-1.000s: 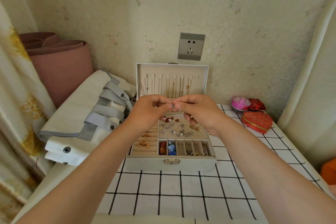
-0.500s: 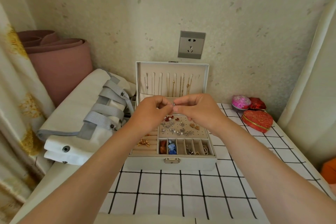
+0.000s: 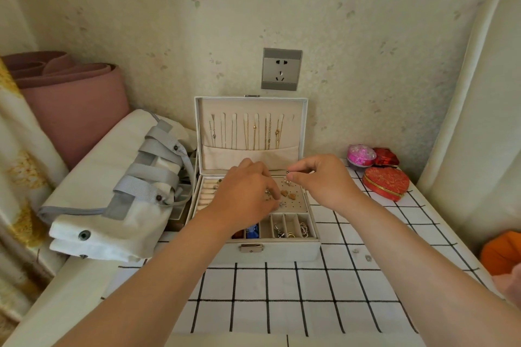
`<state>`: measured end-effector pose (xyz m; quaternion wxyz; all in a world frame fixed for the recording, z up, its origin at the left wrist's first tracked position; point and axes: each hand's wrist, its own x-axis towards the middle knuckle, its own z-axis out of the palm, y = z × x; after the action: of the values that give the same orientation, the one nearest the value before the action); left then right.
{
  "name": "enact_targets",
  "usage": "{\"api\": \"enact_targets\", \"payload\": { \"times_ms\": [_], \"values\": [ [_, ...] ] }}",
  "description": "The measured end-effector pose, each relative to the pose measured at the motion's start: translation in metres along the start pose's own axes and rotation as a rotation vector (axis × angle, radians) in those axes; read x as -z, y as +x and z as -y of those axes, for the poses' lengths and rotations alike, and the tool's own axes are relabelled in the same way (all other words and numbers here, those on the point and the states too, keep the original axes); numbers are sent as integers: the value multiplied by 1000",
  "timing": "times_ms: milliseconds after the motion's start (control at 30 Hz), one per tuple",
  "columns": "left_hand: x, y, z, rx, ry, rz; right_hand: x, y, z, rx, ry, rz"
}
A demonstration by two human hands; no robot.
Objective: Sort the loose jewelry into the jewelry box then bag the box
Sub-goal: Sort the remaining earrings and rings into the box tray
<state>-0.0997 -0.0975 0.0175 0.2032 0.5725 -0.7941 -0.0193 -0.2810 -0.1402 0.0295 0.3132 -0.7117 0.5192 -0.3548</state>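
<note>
The grey jewelry box [image 3: 282, 252] stands open on the checked table, its lid [image 3: 251, 104] upright with several necklaces hanging inside. My left hand [image 3: 242, 197] reaches down onto the box's earring panel [image 3: 293, 200], fingers curled, with a small silver earring [image 3: 267, 192] at their tips. My right hand [image 3: 321, 180] hovers over the panel's back right corner and pinches a tiny earring piece [image 3: 288, 172] between thumb and forefinger. Two small loose pieces [image 3: 362, 253] lie on the table right of the box. A white canvas bag [image 3: 112, 205] with grey straps lies to the left.
A pink tin [image 3: 361, 155], a red tin [image 3: 384, 158] and a red heart-shaped tin [image 3: 386, 183] sit at the back right. An orange thing [image 3: 501, 251] is at the right edge. A pink rolled mat [image 3: 70, 98] and a curtain [image 3: 17, 177] stand at the left.
My hands were together above the box, both pinching one small earring. They have moved apart: the left hand dropped onto the earring panel, and the right stayed up holding a tiny piece.
</note>
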Motion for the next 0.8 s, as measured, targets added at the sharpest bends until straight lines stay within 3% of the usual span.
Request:
{"api": "enact_targets", "payload": {
  "times_ms": [167,567,667,800],
  "values": [
    [-8,4,-3,-37,63,4,6,-2,-6,-3,-35,36],
    [-6,12,-10,109,-206,-186,2,-2,-7,23,-43,40],
    [7,12,6,211,-423,-141,-1,-7,0,39,-146,95],
    [17,7,21,264,-485,-104,-8,-15,8,107,-377,194]
  ]
}}
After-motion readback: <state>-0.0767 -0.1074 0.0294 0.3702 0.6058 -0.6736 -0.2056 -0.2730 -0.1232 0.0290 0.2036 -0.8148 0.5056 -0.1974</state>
